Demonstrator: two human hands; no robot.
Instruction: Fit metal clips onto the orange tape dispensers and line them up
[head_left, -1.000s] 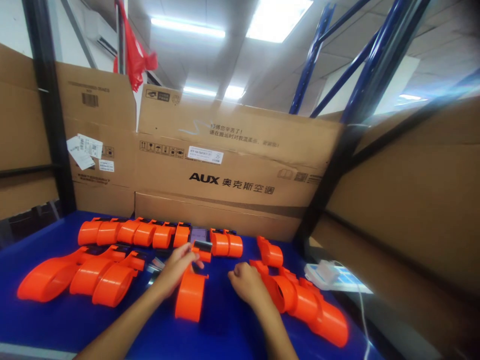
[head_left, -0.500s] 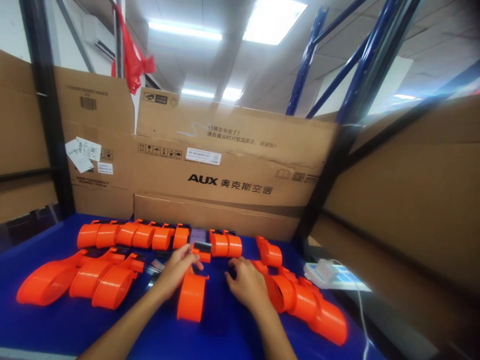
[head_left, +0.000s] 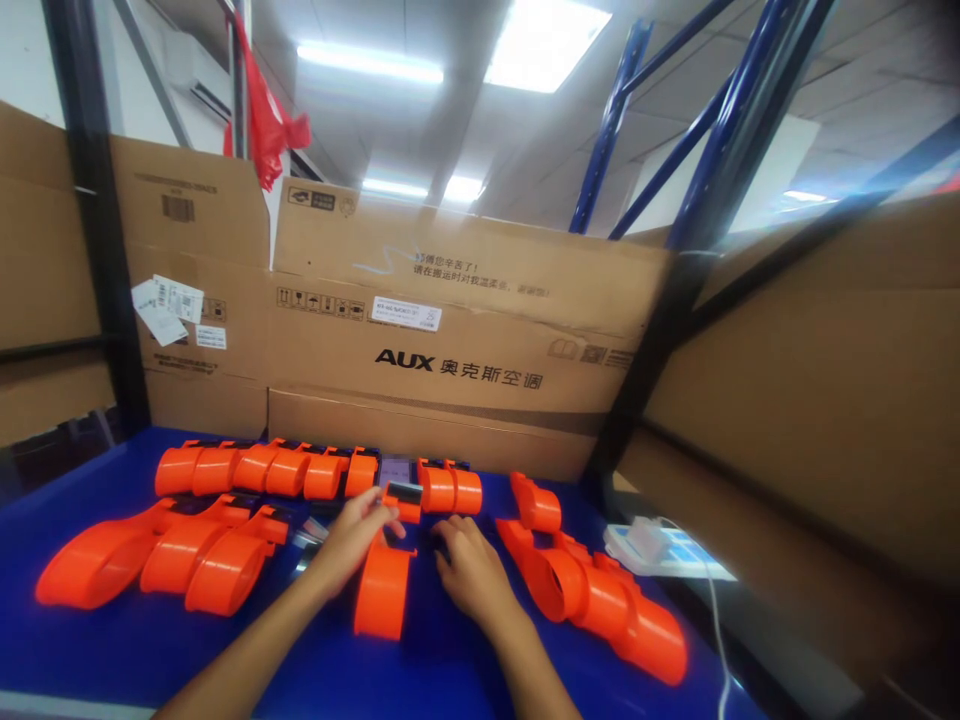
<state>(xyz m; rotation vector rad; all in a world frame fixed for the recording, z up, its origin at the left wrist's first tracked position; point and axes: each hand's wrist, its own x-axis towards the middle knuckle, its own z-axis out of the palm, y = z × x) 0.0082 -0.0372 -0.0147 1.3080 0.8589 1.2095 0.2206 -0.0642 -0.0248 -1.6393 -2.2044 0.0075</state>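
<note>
An orange tape-dispenser body (head_left: 384,590) lies on the blue table (head_left: 112,640) in front of me, its small head end with a dark blade piece (head_left: 405,496) pointing away. My left hand (head_left: 352,540) rests on that head end, fingers pinched at the blade piece. My right hand (head_left: 469,570) lies just right of the dispenser, fingers curled down near a dark part on the table; what is under them is hidden.
A row of orange dispenser parts (head_left: 262,468) lines the back. Three larger orange bodies (head_left: 157,565) lie at the left, several more (head_left: 600,600) at the right. Cardboard boxes (head_left: 450,350) wall the back and sides. A white device with cable (head_left: 652,545) sits right.
My right hand has moved left from the orange bodies on the right toward the dispenser in the middle. My left hand has stayed on the dispenser's head.
</note>
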